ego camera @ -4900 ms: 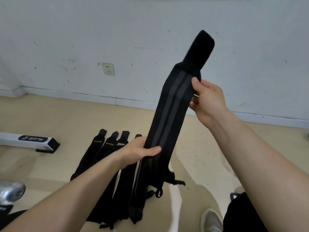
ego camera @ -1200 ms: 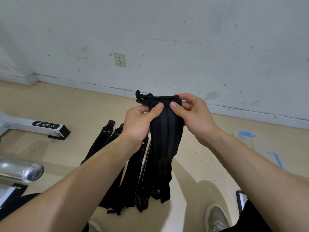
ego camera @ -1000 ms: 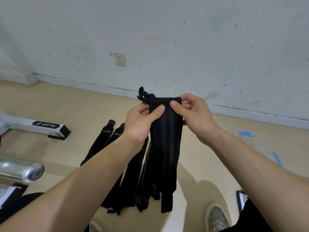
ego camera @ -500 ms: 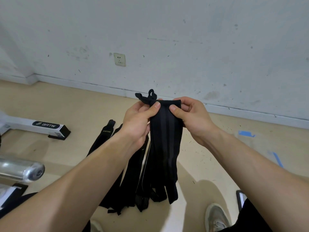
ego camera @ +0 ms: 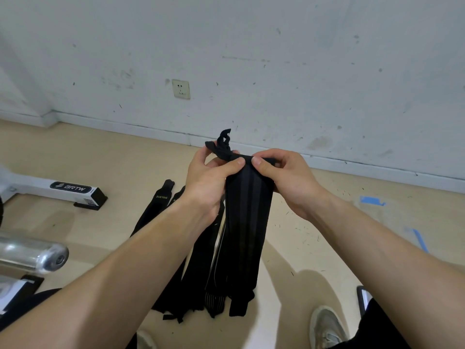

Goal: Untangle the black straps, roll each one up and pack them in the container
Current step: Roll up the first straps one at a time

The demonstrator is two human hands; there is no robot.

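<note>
A black strap with dark grey stripes (ego camera: 245, 227) hangs in the air in front of me. My left hand (ego camera: 206, 182) and my right hand (ego camera: 286, 177) both pinch its folded top end, thumbs nearly touching. A thin black loop (ego camera: 222, 141) sticks up above my left fingers. Its lower end dangles over several other black straps (ego camera: 156, 210) lying side by side on the floor; some carry small yellow lettering. No container is in view.
A white wall with a socket (ego camera: 180, 88) stands behind. A white machine foot marked BRTW (ego camera: 70, 188) and a shiny metal bar end (ego camera: 37, 255) are at the left. My shoe (ego camera: 327, 326) is at the lower right, with blue tape (ego camera: 371, 199) on the beige floor.
Earlier I held the strap stretched up at full length; now both hands are together at its top end. Over the last second the loop end has turned upward.
</note>
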